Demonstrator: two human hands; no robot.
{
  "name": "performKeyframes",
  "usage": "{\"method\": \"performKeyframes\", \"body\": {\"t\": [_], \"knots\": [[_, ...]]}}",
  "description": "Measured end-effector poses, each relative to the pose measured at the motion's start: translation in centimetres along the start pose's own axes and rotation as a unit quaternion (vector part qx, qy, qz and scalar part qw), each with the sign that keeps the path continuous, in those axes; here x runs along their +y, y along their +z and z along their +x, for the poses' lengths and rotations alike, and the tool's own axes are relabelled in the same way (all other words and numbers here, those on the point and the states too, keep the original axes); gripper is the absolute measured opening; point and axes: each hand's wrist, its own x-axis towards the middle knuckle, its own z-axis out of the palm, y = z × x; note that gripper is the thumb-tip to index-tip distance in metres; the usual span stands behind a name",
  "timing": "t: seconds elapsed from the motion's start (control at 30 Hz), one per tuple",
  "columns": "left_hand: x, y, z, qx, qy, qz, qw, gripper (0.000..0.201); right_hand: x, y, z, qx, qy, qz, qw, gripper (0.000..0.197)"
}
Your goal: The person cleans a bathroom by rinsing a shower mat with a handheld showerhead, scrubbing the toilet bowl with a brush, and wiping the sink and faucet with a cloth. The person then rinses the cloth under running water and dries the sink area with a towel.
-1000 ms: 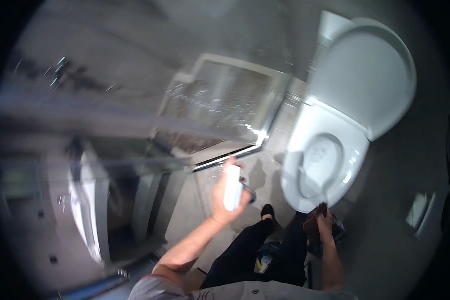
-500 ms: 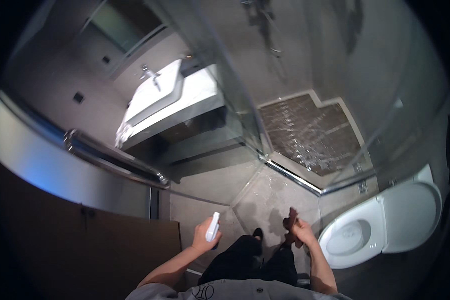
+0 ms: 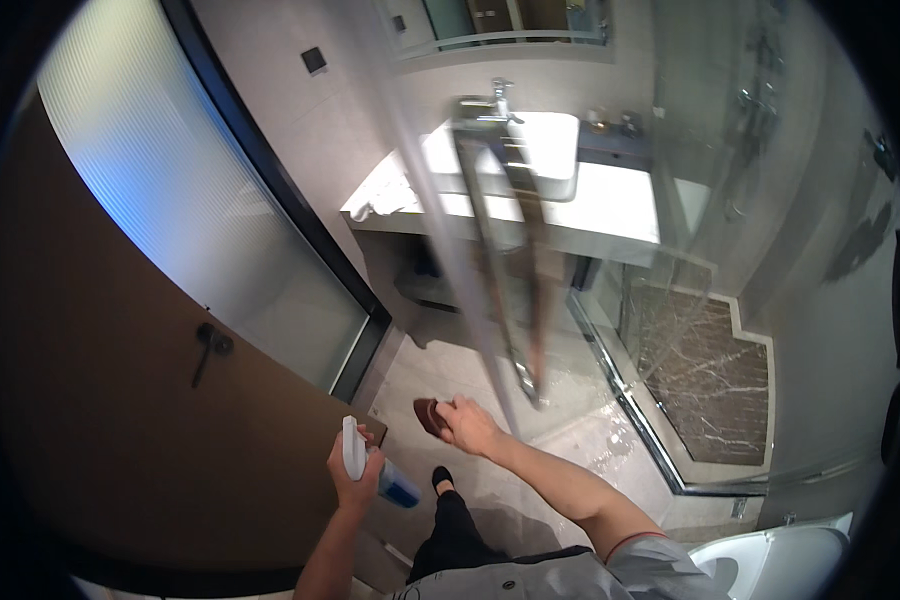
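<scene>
Bathroom interior seen from above; places are being given relative to the glass door (image 3: 432,205). Left of the door's lower end, the left hand (image 3: 346,482) is gripping a spray bottle (image 3: 398,488) by its white trigger head. Nearer that end, also on its left, the right hand (image 3: 470,427) is gripping a red-brown cloth (image 3: 428,416), apparently touching neither door nor floor (image 3: 410,372). Work is seemingly standing partway: both implements are being held, while water (image 3: 612,440) is lying undried right of the door. Blur is hiding whether the glass or its handle (image 3: 476,215) is clean. Behind the door, a basin (image 3: 560,160) is resting on a pale surface (image 3: 615,200).
</scene>
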Motion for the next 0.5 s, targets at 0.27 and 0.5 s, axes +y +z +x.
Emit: {"method": "performKeyframes", "body": {"t": [0.27, 0.5], "knots": [[-6.3, -6.4, 21.2, -0.030, 0.030, 0.007, 0.999, 0.038, 8.2, 5.1, 9.6, 0.134, 0.338, -0.144, 0.921, 0.016], [-5.8, 2.0, 41.5, -0.152, 0.158, 0.021, 0.975, 0.031, 6.2, 2.5, 3.9, 0.128, 0.531, -0.116, 0.829, 0.032]]}}
